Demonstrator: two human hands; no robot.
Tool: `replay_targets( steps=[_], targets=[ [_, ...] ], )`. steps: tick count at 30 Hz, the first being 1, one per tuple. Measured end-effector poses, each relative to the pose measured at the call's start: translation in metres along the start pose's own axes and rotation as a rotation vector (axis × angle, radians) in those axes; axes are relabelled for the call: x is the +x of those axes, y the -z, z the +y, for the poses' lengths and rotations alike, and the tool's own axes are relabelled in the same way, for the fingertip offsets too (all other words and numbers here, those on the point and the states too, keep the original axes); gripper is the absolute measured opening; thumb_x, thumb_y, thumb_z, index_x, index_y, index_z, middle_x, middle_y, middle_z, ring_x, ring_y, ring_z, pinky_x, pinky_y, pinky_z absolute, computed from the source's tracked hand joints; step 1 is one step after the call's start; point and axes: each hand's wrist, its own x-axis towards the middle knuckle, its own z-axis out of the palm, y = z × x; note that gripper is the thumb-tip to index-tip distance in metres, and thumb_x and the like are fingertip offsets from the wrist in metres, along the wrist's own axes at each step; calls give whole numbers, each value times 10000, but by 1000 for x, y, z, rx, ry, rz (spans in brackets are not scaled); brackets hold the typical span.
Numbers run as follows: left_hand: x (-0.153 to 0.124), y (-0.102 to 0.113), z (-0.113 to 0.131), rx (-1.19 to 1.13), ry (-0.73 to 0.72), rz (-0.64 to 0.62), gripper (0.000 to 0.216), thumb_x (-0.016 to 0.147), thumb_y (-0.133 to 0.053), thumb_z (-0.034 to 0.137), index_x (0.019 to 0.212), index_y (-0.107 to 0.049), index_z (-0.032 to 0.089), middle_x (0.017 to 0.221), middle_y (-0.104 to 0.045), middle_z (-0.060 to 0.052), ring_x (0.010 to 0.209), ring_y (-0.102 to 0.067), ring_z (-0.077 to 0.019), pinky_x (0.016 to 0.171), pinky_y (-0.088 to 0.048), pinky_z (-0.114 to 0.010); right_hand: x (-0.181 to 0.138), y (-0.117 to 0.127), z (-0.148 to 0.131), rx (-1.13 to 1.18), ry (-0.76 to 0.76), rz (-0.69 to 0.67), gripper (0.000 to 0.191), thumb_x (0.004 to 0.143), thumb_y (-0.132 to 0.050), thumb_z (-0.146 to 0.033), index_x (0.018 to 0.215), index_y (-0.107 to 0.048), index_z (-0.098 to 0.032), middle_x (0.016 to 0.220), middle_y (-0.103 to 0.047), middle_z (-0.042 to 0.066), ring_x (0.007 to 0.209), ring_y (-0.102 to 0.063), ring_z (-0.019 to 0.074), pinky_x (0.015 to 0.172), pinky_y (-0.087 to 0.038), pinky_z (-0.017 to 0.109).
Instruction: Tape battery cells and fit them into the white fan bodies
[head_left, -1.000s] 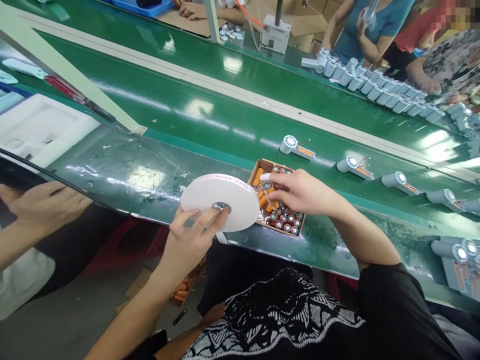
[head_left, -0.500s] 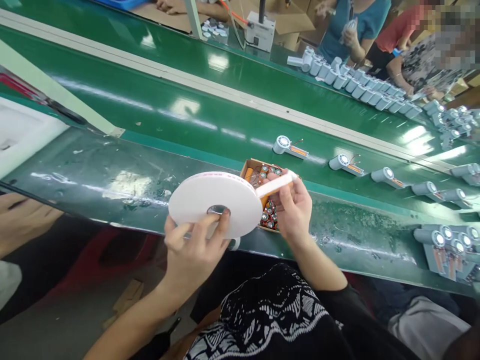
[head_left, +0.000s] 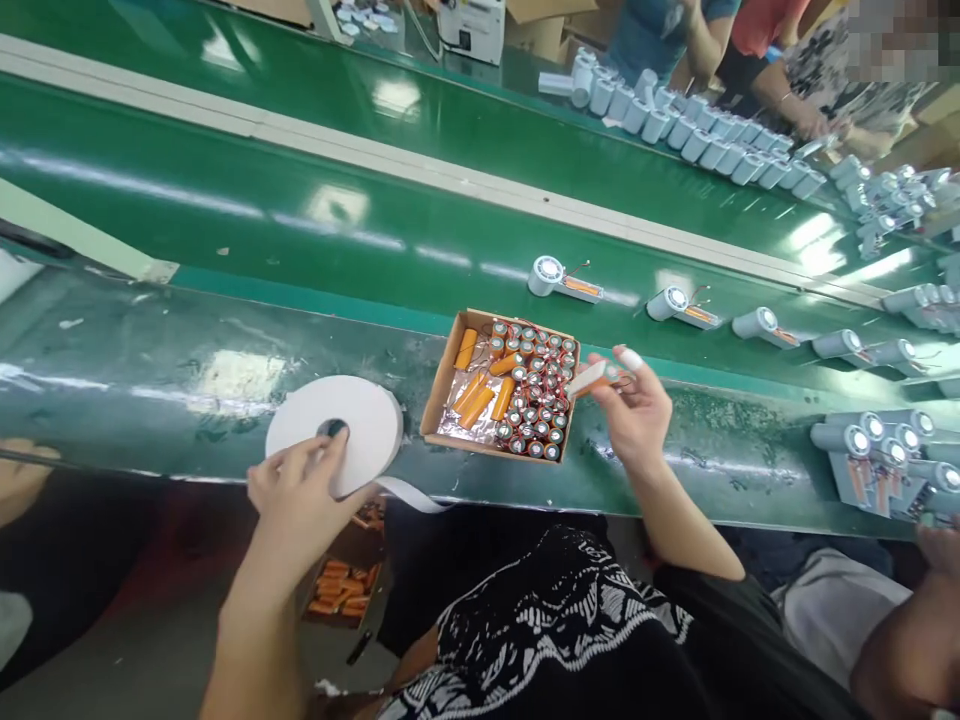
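Note:
My left hand grips the near edge of a large roll of white tape, a fingertip at its centre hole. The roll is on or just above the bench, and a loose tape end hangs past the front edge. My right hand pinches an orange battery cell with a strip of white tape along it. White wrapping covers one fingertip. Between my hands sits an open cardboard box of orange cells with red wires, several lying flat and many upright.
Grey-blue housings with fans and orange cells line the green conveyor beyond the bench. More housings cluster at the right. A box of orange cells stands below the bench. Co-workers sit across, and others' hands show at both sides.
My left hand has lowered the tape roll leftward to the bench. The strip has parted from the roll and is on the cell in my right hand, which moved right, uncovering the box.

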Motion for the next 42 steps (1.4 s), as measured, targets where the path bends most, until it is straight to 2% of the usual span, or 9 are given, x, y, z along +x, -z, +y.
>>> replay_targets(
  steps=[3,7,12,19,25,29,33,38,42],
  targets=[
    [31,12,7,-71,-68,-44,584,975,-699,547,1522,-613,359,1332,-722,-104,1289,-593,-445,1115,-483,-653,-27,-5,8,-144,19,-171,497,1023,-726,-324,1502,-592,-337,1320,-817,59,1188,-804,252,1060,-669,463],
    [77,36,102,-279,-307,83,324,1025,-720,308,1348,-718,286,1138,-739,-54,1073,-664,-246,1020,-498,-406,-28,-7,-5,-443,193,-325,437,1054,-626,-234,1482,-630,-322,1371,-791,65,1264,-763,258,1112,-637,463],
    [126,23,198,-217,-535,160,381,1075,-657,545,1279,-753,238,1039,-744,-30,1001,-613,-200,936,-415,-401,-29,-7,-2,-615,534,-223,333,1043,-625,-241,1361,-710,-290,1180,-815,82,1030,-807,247,857,-690,350],
    [142,-4,197,-223,-676,226,167,1095,-624,250,980,-745,243,1183,-784,18,1128,-603,-172,992,-417,-368,-15,-7,20,-574,658,-154,365,1047,-646,-233,1411,-655,-258,995,-801,39,828,-788,196,724,-640,260],
    [141,0,213,-790,-568,-56,158,1166,-442,289,1118,-568,206,1244,-773,-87,1169,-692,-150,1083,-526,-336,-6,-12,-2,-358,684,-350,198,999,-628,-96,1086,-737,-237,941,-796,45,858,-773,196,784,-652,286],
    [127,5,179,-883,-641,-56,266,1087,-665,446,1220,-548,248,1267,-776,-81,1275,-695,-201,1104,-564,-388,-17,11,-3,-143,409,-345,222,957,-711,-99,1117,-769,-242,1044,-833,60,908,-807,213,772,-670,321],
    [79,9,78,-479,-260,113,450,941,-838,540,1235,-648,257,1188,-767,-92,1181,-702,-271,1098,-566,-472,-35,72,24,65,50,204,288,796,-924,-168,1052,-799,-212,1056,-846,72,895,-812,237,747,-688,366],
    [25,20,-16,38,160,-552,838,782,-912,493,1527,-610,256,1652,-553,-161,1565,-383,-515,1227,-405,-732,-35,126,66,311,-327,453,516,564,-1069,-350,980,-789,-232,942,-834,31,754,-776,204,636,-668,333],
    [32,25,-15,72,125,-676,736,856,-752,377,1562,-587,249,1641,-569,-121,1622,-300,-476,1301,-349,-681,-22,113,72,375,-346,376,529,570,-1054,-326,1004,-757,-267,1066,-817,28,901,-790,237,819,-686,430]
  ],
)
